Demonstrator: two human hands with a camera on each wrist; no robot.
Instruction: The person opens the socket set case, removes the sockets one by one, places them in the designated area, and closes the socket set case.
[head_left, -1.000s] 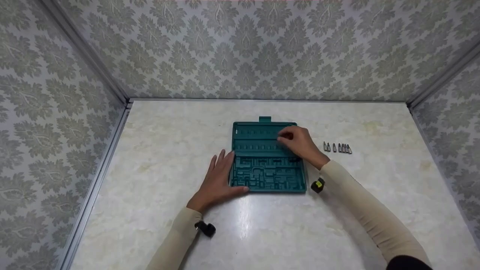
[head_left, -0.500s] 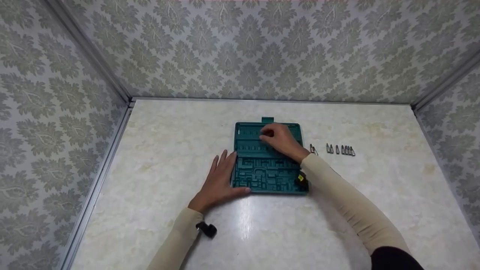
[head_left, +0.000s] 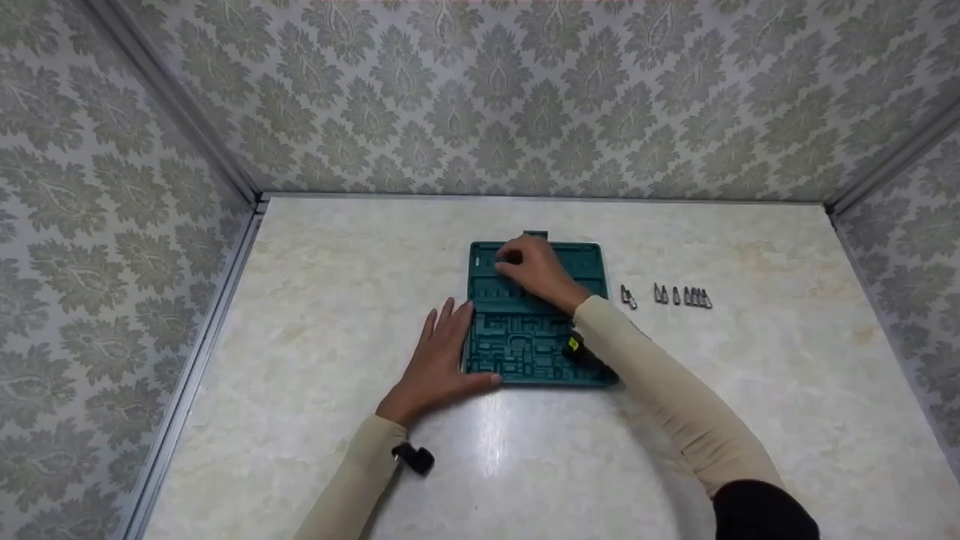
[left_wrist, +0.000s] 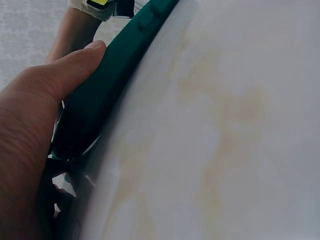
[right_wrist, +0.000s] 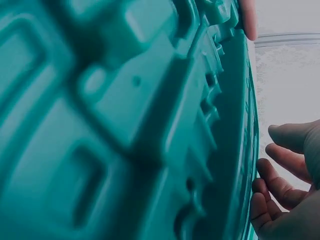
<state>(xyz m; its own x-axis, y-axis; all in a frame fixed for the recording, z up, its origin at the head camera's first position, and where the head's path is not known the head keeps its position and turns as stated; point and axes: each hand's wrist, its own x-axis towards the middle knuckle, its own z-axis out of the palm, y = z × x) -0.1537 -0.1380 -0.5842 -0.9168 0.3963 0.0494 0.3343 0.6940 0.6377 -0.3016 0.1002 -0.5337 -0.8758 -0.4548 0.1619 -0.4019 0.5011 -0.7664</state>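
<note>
A green plastic case (head_left: 510,364) lies opened flat, its moulded tray nearer me and its slotted lid (head_left: 585,259) farther away. My left hand (head_left: 431,367) rests along the case's left side with fingers spread, thumb on the near edge; the left wrist view shows this thumb (left_wrist: 80,67) against the green rim. Over the upper left of the lid hovers my right hand (head_left: 536,270), thumb and index fingertips close together. I cannot tell whether a small piece sits between them. One small silvery piece (head_left: 478,262) shows in the lid's far left corner.
Right of the case, two small metal bits (head_left: 628,297) lie close together. Farther right is a row of several more bits (head_left: 694,297) on the pale marbled table (head_left: 337,262). Patterned wall panels (head_left: 495,90) enclose the table's back and sides.
My right hand has moved left across the lid, from its right side to its upper left. Two bits beside the case have come into view from under my wrist. The left hand stays put.
</note>
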